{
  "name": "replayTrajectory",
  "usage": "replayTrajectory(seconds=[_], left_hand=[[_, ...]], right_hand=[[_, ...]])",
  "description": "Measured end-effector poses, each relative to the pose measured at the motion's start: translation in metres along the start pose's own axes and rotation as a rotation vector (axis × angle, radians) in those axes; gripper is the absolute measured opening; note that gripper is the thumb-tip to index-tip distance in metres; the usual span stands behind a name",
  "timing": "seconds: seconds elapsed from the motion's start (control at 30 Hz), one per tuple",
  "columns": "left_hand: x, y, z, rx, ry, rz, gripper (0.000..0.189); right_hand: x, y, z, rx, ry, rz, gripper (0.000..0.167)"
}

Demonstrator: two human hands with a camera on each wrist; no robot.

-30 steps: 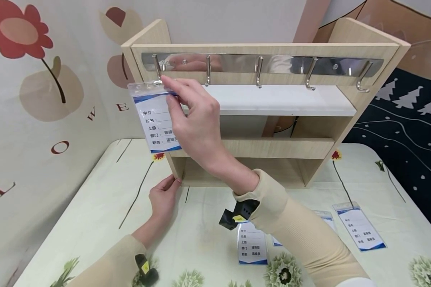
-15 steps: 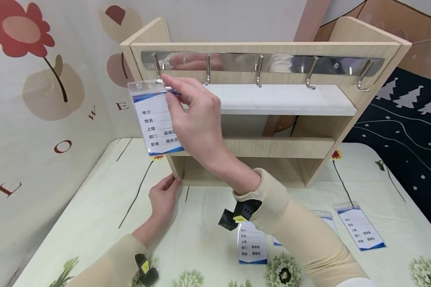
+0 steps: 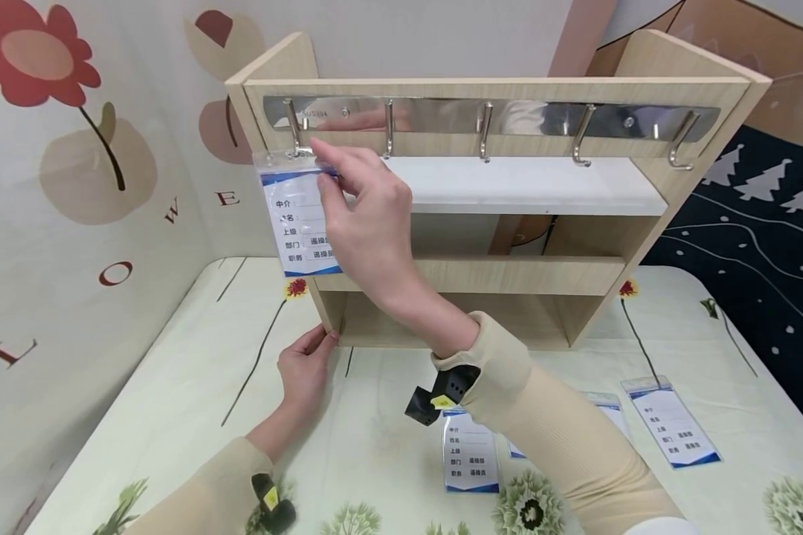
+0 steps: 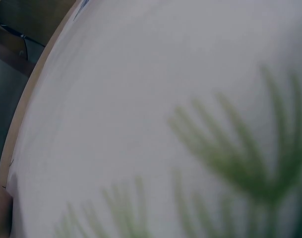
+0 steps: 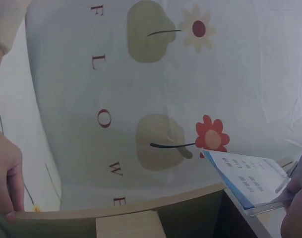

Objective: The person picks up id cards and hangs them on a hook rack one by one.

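My right hand (image 3: 371, 215) pinches a clear-sleeved name badge (image 3: 297, 215) by its upper right edge, between thumb and index finger. The badge has a blue-and-white card with printed lines. Its clear top strip overlaps the tip of the leftmost metal hook (image 3: 293, 126) on the wooden shelf (image 3: 508, 276). From the right wrist view, the badge (image 5: 247, 181) appears tilted beside the fingers. Low on the left, my left hand (image 3: 305, 371) grips the front edge of the shelf's side panel with thumb and fingertips. Part of the badge is hidden behind the right hand.
Several more hooks line the steel strip (image 3: 442, 117) to the right. On the flower-patterned tablecloth (image 3: 388, 416) lie another badge (image 3: 470, 453) near the front and one farther right (image 3: 672, 423). Others are partly covered by the right sleeve (image 3: 542, 401).
The badge dipped slightly, then rose and shifted a little right, its top strip now at the leftmost hook's tip. My left hand stays on the shelf edge.
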State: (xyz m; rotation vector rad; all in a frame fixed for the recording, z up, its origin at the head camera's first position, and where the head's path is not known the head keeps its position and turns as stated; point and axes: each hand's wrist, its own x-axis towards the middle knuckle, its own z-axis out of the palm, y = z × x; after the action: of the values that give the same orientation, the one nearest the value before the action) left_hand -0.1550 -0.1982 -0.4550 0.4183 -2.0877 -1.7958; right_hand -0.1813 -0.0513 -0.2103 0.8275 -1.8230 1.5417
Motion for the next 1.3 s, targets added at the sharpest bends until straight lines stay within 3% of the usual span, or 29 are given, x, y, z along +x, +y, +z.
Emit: replayTrajectory(seconds=[0.33, 0.5, 0.73, 1.1, 1.3], left_hand=[[0.0, 0.002, 0.001, -0.008, 0.004, -0.007, 0.032], [-0.002, 0.004, 0.001, 0.002, 0.009, -0.013, 0.032], [-0.004, 0.004, 0.001, 0.057, -0.011, -0.012, 0.032], [-0.002, 0.002, -0.002, 0.043, -0.008, 0.0, 0.031], [-0.002, 0.003, -0.001, 0.047, 0.004, 0.009, 0.031]], right_hand=[[-0.018, 0.015, -0.007, -0.005, 0.074, -0.15, 0.035], [-0.037, 0.026, -0.024, 0.042, 0.032, -0.174, 0.033], [-0.064, 0.038, -0.054, 0.334, -0.115, -0.086, 0.035], [-0.102, 0.048, -0.099, 0.326, -0.185, 0.067, 0.04], [-0.127, 0.061, -0.121, 0.248, -0.226, 0.169, 0.043]])
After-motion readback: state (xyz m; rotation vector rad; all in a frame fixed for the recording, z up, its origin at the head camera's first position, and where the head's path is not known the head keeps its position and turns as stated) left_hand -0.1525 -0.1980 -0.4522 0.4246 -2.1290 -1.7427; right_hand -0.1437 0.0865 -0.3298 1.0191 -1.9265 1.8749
